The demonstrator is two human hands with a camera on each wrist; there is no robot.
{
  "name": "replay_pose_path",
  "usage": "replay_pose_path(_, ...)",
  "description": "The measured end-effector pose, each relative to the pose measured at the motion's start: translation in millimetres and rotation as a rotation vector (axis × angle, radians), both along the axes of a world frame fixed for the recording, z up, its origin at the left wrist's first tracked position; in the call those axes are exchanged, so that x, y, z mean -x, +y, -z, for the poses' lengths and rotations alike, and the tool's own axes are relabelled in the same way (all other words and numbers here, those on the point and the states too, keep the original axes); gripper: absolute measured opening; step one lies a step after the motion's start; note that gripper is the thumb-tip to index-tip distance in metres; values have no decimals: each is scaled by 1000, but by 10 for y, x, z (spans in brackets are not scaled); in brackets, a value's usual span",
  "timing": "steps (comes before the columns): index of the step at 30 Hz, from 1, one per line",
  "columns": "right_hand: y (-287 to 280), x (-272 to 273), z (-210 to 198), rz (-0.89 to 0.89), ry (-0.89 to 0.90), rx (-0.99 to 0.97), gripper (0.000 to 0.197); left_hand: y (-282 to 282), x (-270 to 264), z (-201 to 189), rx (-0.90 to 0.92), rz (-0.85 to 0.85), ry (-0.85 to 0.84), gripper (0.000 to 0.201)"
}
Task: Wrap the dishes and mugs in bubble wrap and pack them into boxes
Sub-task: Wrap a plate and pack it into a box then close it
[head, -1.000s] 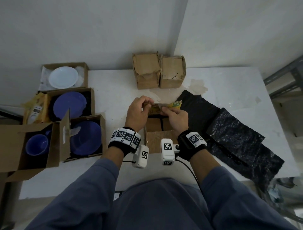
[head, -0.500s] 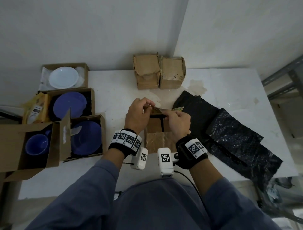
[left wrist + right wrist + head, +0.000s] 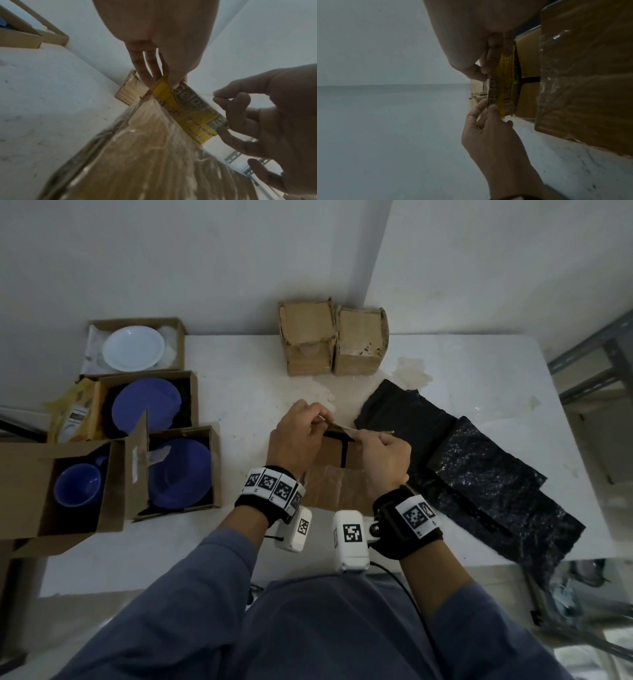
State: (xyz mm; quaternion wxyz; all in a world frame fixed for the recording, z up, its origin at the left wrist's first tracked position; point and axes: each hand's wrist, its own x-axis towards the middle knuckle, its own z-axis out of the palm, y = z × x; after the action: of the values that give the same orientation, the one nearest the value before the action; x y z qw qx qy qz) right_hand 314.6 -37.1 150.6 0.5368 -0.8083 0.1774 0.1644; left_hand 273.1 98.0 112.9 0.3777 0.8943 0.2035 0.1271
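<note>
Both forearms are extended over the white table (image 3: 239, 392), wrists side by side above a small cardboard box (image 3: 329, 484) at the table's near middle. The left hand (image 3: 297, 436) and the right hand (image 3: 383, 460) are raised over the box's far edge, knuckles turned upward.

Compared with a second ago, the yellow printed flap (image 3: 187, 108) is seen lowered from nearly upright to almost flat over the opening, and both hands are drawn slightly nearer the body.

The flap is pinched at its left end between the left thumb and fingers (image 3: 147, 70), and at its right end by the right fingers (image 3: 489, 65), which are curled against the thumb; neither hand is open. Clear tape is seen across the box's near flap, and a dark gap shows between the inner flaps.

Two closed cardboard boxes (image 3: 334, 340) are stood at the table's far edge. Dark sheets of bubble wrap (image 3: 479, 474) are laid to the right. At the left, open boxes are seen holding a white plate (image 3: 133, 348), two blue dishes (image 3: 145, 407) and a blue mug (image 3: 78, 486).
</note>
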Motion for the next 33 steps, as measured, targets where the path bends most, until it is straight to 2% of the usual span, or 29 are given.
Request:
replay_pose_path(4,-18,58,-29,5,-16,-69,24,-43,-5,-24,-12,19,12,13)
replay_pose_path(8,-7,123,-26,-6,-49,-98,13,-75,0,-27,-37,52,49,12)
replay_pose_path(11,-27,190,-45,-5,-84,-141,24,-76,83,-40,-117,73,75,16)
replay_pose_path(15,-50,295,-95,15,-36,-229,25,-139,151,-30,-249,106,-90,25)
replay_pose_path(19,-108,323,-137,-4,48,-288,17,-183,122,36,-344,134,-197,16)
replay_pose_path(22,-190,326,-140,-40,79,-315,24,-188,86,42,-374,152,-235,5)
replay_pose_path(26,-344,332,-36,-192,6,-165,20,-152,63,15,-326,175,-208,6)
replay_pose_path(29,-446,339,158,-523,-130,157,6,-124,55,-34,-249,142,-166,9)
replay_pose_path(31,-497,340,335,-716,-163,353,15,-153,63,-71,-215,118,-102,11)
replay_pose_path(33,-516,334,454,-782,-167,380,23,-206,96,-87,-178,93,-62,9)
